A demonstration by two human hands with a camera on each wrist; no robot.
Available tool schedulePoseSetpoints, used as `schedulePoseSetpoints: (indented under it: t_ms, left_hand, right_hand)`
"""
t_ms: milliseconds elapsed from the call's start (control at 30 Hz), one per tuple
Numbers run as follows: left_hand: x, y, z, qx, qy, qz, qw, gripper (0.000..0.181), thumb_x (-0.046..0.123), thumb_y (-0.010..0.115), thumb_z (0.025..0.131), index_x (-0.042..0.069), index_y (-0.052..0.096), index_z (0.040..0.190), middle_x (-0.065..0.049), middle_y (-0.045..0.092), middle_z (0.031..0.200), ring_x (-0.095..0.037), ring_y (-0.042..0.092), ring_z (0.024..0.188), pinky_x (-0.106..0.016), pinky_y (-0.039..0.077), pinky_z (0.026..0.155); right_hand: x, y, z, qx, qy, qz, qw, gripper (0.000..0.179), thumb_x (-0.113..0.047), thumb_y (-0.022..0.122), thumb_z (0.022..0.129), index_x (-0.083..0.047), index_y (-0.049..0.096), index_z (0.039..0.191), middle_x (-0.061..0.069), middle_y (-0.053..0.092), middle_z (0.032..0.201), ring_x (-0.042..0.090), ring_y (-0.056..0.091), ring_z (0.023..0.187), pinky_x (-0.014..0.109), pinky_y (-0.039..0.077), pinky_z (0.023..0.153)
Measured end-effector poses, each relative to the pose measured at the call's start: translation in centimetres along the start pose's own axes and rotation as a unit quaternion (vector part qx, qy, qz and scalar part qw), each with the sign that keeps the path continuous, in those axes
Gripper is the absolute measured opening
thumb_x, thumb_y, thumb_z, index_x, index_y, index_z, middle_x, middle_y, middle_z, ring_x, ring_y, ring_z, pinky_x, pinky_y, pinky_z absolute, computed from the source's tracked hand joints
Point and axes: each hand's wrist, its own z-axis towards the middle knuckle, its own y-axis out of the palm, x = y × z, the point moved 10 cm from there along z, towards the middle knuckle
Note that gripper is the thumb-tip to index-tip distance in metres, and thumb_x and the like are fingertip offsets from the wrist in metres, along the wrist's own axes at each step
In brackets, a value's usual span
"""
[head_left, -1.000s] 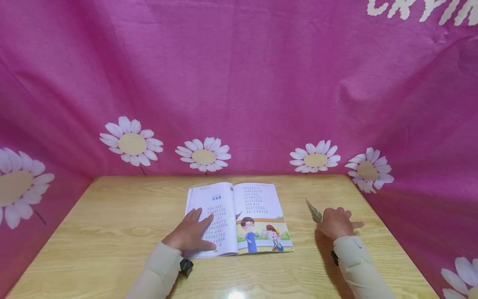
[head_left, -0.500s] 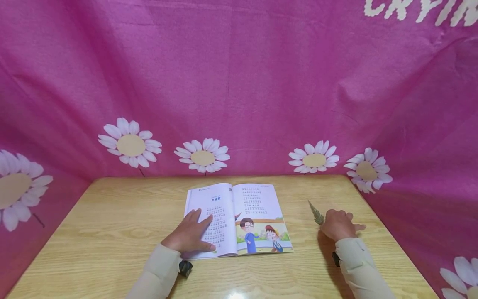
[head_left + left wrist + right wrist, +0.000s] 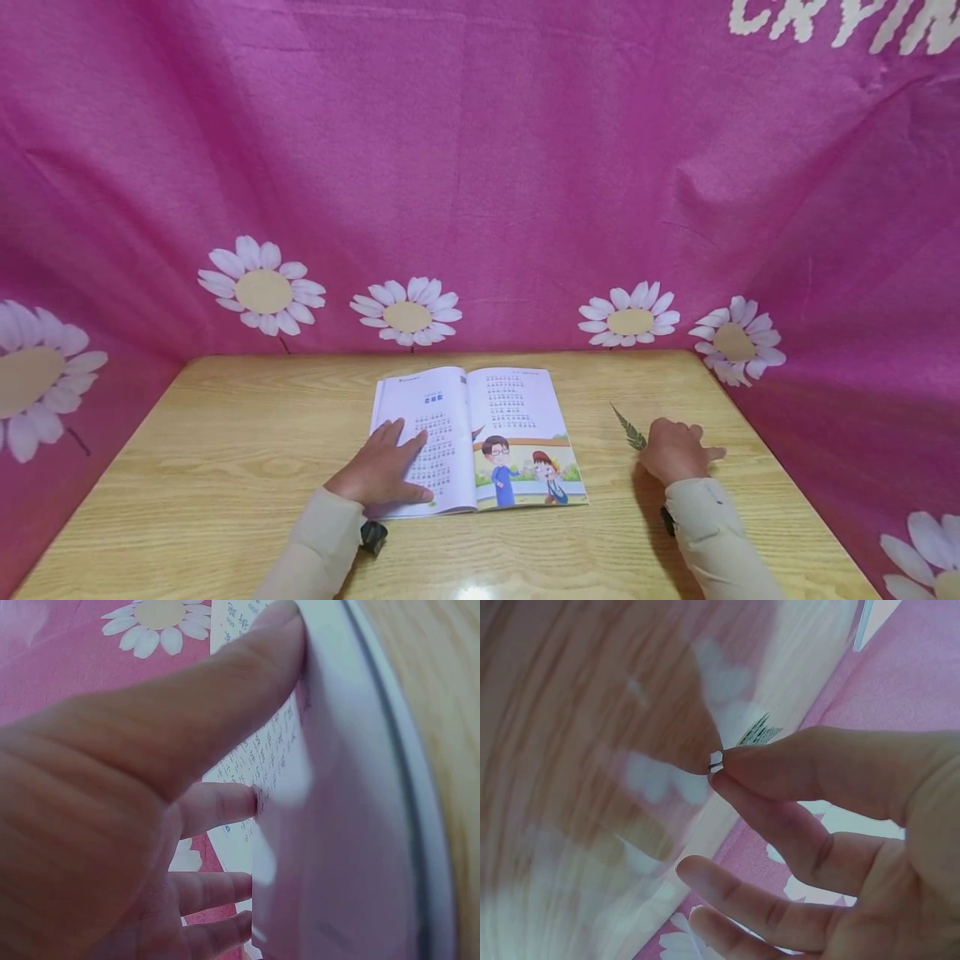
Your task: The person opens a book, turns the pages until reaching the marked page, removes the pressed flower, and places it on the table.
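An open picture book [image 3: 517, 408] lies on the wooden table, with printed text on both pages and two cartoon figures at the lower right. My left hand [image 3: 382, 462] rests spread on its left page, the thumb near the bottom edge. In the left wrist view, the thumb and fingertips touch the page [image 3: 337, 825]. To the right of the book, my right hand [image 3: 675, 450] pinches a green fern leaf [image 3: 630, 427] by its stem end, the leaf's tip pointing away and leftward. The right wrist view shows a small white bit [image 3: 716, 761] between thumb and index finger.
The wooden table [image 3: 225, 450] reaches back to a magenta cloth [image 3: 487, 183] printed with white daisies, which also hangs at both sides. A dark wrist device [image 3: 372, 537] sits under the left wrist.
My right hand and the fern leaf have shifted slightly, a little right and then back left. My left hand stays on the left page.
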Motion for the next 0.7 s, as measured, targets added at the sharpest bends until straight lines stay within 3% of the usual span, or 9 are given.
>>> schedulePoseSetpoints:
  t_ms: [267,400,700]
  left_hand:
    - [0.4,-0.1,-0.5,-0.002,0.007,-0.003,1.0,0.09,0.044,0.081,0.073,0.016,0.04,0.148,-0.022,0.019,0.157,-0.043,0.011,0.144,-0.062,0.019,0.11]
    - [0.3,-0.1,-0.5,0.003,0.009,-0.003,1.0,0.091,0.045,0.081,0.073,0.016,0.04,0.148,-0.021,0.019,0.157,-0.043,0.013,0.144,-0.061,0.021,0.11]
    - [-0.9,0.3,-0.1,0.026,0.01,-0.02,0.9994,0.094,0.048,0.081,0.072,0.021,0.037,0.15,-0.016,0.016,0.159,-0.038,0.01,0.145,-0.06,0.018,0.112]
  right_hand:
    - [0.9,0.3,-0.3,-0.011,0.005,-0.002,0.9999,0.003,-0.005,0.062,0.077,-0.002,0.061,0.077,0.025,0.058,0.086,0.053,0.042,0.098,0.082,0.017,0.083]
    - [1.1,0.4,-0.7,-0.007,-0.004,0.009,0.9999,0.009,-0.008,0.058,0.081,-0.001,0.063,0.08,0.024,0.057,0.089,0.049,0.044,0.094,0.076,0.026,0.08]
    - [-1.3,-0.5,-2.7,0.066,-0.083,0.019,0.9942,0.01,-0.014,0.064,0.079,-0.004,0.065,0.081,0.016,0.059,0.084,0.037,0.054,0.078,0.056,0.042,0.064]
